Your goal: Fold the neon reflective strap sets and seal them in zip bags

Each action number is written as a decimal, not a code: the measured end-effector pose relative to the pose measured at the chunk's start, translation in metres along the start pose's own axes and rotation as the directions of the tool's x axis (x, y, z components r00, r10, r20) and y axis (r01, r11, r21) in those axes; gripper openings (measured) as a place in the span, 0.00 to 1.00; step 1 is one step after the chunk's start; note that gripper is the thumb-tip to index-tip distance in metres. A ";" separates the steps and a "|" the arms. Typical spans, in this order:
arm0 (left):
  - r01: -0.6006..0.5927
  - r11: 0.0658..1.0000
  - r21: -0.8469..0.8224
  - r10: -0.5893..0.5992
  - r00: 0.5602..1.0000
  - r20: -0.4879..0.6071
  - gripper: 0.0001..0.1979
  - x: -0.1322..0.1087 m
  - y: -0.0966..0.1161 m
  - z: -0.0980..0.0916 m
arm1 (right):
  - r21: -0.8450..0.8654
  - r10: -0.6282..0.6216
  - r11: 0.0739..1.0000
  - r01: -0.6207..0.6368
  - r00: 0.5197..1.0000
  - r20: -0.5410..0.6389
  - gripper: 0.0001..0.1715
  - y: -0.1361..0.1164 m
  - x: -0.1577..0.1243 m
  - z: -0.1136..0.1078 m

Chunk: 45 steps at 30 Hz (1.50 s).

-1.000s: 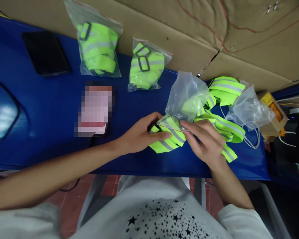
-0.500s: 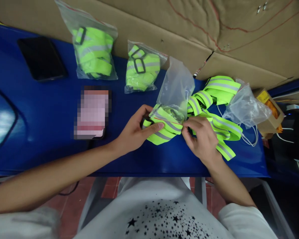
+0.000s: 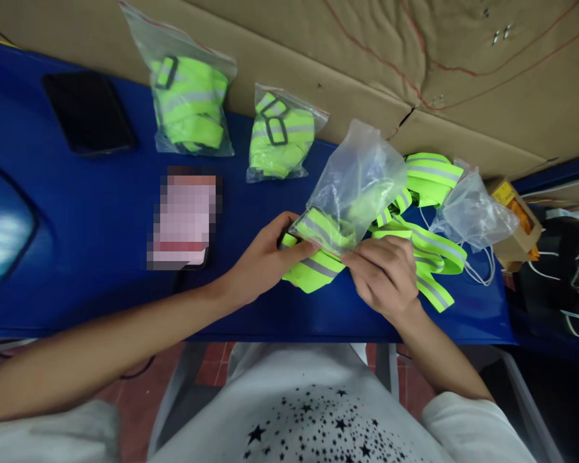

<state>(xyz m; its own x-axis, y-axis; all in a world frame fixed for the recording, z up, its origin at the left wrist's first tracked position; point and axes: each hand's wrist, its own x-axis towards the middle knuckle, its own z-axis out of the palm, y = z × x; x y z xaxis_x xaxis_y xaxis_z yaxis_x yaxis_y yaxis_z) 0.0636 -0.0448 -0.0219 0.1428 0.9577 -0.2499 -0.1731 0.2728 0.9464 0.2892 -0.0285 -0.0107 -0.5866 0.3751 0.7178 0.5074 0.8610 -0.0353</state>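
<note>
My left hand [image 3: 270,251] grips a folded neon-yellow reflective strap [image 3: 313,273], its thumb lying over the strap's left part and the edge of a clear plastic bag. That clear plastic bag [image 3: 357,170] points away from me, with its mouth around the far part of the folded strap. My right hand [image 3: 386,270] pinches the right edge of the bag's mouth. A black buckle at the strap's left end is partly hidden by my left fingers. To the right of my right hand lie loose reflective straps [image 3: 437,292].
Two filled bags of neon straps, a left one [image 3: 193,103] and a middle one [image 3: 284,135], lie at the back. A phone [image 3: 186,218] and a black tablet-like device [image 3: 89,112] are on the left. An empty-looking bag [image 3: 473,212] and a small cardboard box [image 3: 518,225] stand at right.
The bag has opened out and leans further right, covering more of the folded strap. My right hand has shifted slightly left and down along the bag's mouth.
</note>
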 end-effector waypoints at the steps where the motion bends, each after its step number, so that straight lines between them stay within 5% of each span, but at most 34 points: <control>1: 0.005 0.999 -0.043 -0.006 1.000 -0.024 0.17 0.001 0.000 -0.001 | 0.014 0.039 0.999 -0.039 0.999 0.013 0.17 -0.001 0.000 0.002; 6: -0.227 0.972 -0.061 0.221 0.971 -0.091 0.19 0.007 -0.007 -0.006 | 0.278 0.306 0.906 -0.318 0.948 0.085 0.16 0.001 0.000 0.006; 8: -0.214 0.971 -0.102 0.205 0.974 -0.094 0.20 0.011 -0.009 -0.006 | 0.389 0.363 0.826 -0.409 0.913 0.188 0.15 0.005 -0.001 0.006; 10: -0.186 0.969 -0.162 0.169 0.979 -0.113 0.21 0.014 -0.012 -0.006 | 0.550 0.452 0.638 -0.539 0.840 0.299 0.17 0.008 -0.003 0.008; 13: -0.232 0.964 -0.129 0.214 0.967 -0.135 0.22 0.017 -0.013 -0.007 | 0.726 0.561 0.210 -0.655 0.689 0.459 0.24 0.005 -0.008 0.017; 15: -0.259 0.965 -0.040 0.254 0.962 -0.103 0.22 0.015 -0.014 -0.007 | 0.739 0.566 0.064 -0.671 0.634 0.526 0.25 -0.001 -0.009 0.024; 20: -0.177 0.977 -0.119 0.184 0.982 0.046 0.33 0.008 -0.015 -0.003 | 0.692 0.639 0.086 -0.716 0.573 0.513 0.17 -0.016 -0.005 0.032; 24: -0.032 0.960 -0.279 0.046 0.998 0.043 0.29 0.006 -0.011 0.008 | 0.689 0.690 0.106 -0.717 0.552 0.469 0.18 -0.020 -0.004 0.032; 30: 0.016 0.893 -0.450 -0.025 1.000 -0.015 0.24 0.006 -0.004 0.016 | 0.703 0.646 -0.126 -0.700 0.479 0.594 0.34 -0.023 -0.003 0.041; 33: 0.013 0.900 -0.435 0.011 0.999 0.052 0.23 0.004 -0.006 0.016 | 0.672 0.630 -0.166 -0.722 0.446 0.635 0.32 -0.024 -0.002 0.043; 41: -0.222 0.975 -0.020 0.222 0.975 0.003 0.19 -0.006 0.007 0.003 | 0.712 0.652 0.052 -0.700 0.564 0.507 0.29 -0.021 -0.004 0.030; 45: -0.145 0.973 -0.177 0.160 0.984 0.074 0.25 -0.004 0.014 -0.007 | 0.676 0.569 0.110 -0.728 0.604 0.558 0.28 -0.015 -0.005 0.020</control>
<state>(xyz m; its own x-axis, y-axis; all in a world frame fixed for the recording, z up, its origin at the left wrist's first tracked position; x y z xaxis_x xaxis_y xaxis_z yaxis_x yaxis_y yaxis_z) 0.0534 -0.0440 -0.0092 0.1846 0.9796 -0.0791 -0.3619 0.1425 0.9213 0.2718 -0.0365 -0.0271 -0.4182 0.9080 0.0255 0.0561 0.0538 -0.9970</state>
